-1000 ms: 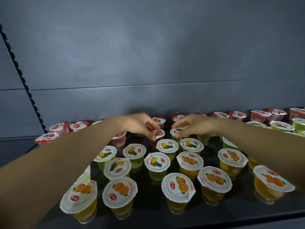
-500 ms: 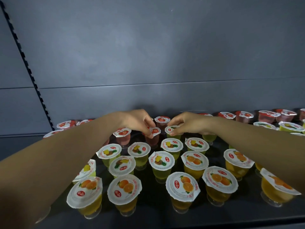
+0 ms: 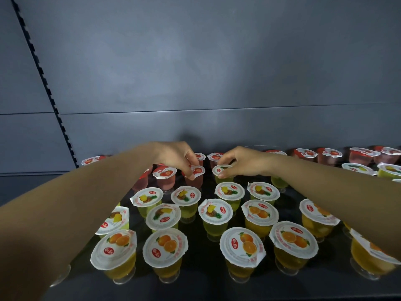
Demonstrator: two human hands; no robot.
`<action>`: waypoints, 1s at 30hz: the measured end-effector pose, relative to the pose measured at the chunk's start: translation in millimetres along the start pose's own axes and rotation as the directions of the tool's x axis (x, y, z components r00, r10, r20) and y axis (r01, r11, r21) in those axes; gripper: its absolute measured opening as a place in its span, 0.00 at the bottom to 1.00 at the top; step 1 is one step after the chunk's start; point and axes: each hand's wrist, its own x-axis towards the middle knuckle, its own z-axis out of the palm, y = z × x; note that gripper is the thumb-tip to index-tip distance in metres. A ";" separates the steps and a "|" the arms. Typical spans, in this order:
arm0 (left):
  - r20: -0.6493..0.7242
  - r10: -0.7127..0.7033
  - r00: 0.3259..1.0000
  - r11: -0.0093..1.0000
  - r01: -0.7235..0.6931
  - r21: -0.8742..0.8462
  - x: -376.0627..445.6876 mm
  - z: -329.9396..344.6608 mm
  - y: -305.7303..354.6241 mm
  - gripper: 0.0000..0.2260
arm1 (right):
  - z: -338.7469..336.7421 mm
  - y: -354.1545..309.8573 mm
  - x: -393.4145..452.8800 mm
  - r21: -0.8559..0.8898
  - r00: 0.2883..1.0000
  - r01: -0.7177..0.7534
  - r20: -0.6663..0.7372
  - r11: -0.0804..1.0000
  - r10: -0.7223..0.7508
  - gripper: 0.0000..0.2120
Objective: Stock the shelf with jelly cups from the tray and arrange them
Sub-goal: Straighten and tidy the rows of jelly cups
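Note:
Several jelly cups stand in rows on the dark shelf [image 3: 195,287]: orange ones [image 3: 165,248] in front, pineapple ones [image 3: 229,192] in the middle, red strawberry ones [image 3: 165,173] at the back. My left hand [image 3: 173,156] reaches over them and pinches the lid rim of a red strawberry cup [image 3: 198,170]. My right hand [image 3: 243,162] grips a green jelly cup [image 3: 220,170] by its lid, right beside the red one. Both cups' bodies are partly hidden by fingers and nearer cups.
The grey back panel [image 3: 217,72] rises straight behind the last row. A slotted upright [image 3: 43,83] runs down the left side. More red cups [image 3: 306,153] and green cups [image 3: 355,168] line the back right. My forearms cover cups at the left and right edges.
Both hands stay on the same two back-row cups and have shifted slightly away from me. The head camera has tilted up a little, so the cups sit lower in view.

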 end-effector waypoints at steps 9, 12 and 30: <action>-0.024 -0.034 0.999 0.999 0.034 0.002 0.2 1.6 3.1 0.19 | 1.6 0.2 7.1 0.037 0.999 0.011 0.050 0.999 -0.012 0.21; -0.013 -0.058 0.998 0.998 0.058 0.027 0.4 0.4 5.8 0.20 | 0.4 0.7 7.8 0.012 0.998 0.016 0.064 1.000 -0.016 0.21; -0.198 -0.061 0.978 0.850 0.155 0.503 -114.1 -22.1 162.4 0.35 | -102.3 -62.9 -160.8 -0.628 0.971 -0.230 -0.103 0.743 0.214 0.39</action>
